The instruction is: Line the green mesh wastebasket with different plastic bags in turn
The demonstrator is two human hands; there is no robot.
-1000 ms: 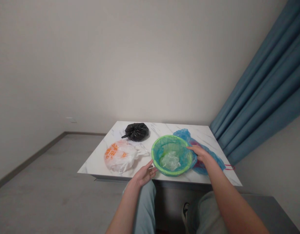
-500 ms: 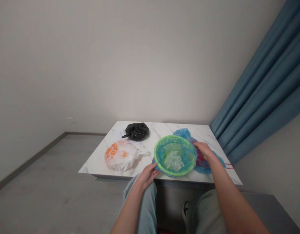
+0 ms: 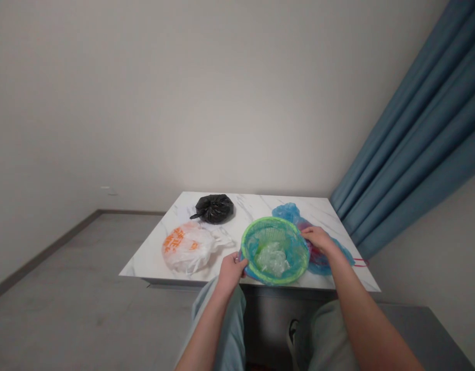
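A round green basket (image 3: 248, 264), with a blue film bag over its rim and crumpled clear plastic (image 3: 273, 259) inside, is at the front edge of the white table. My left hand (image 3: 233, 269) pinches the bag at the basket's left rim. At the right rim, the fingers of my right hand (image 3: 317, 238) are closed on the bag too. Behind and beside my right hand lies a heap of blue and dark red plastic bags (image 3: 320, 263).
On the marble-patterned table (image 3: 152, 257) are a knotted black bag (image 3: 215, 208) at the back and a white bag with orange print (image 3: 187, 250) at the left. A blue curtain (image 3: 411, 129) hangs at the right.
My left hand has turned over, its thumb now on top of the rim. My right hand has shifted slightly left along the rim, and the basket tilts a little differently.
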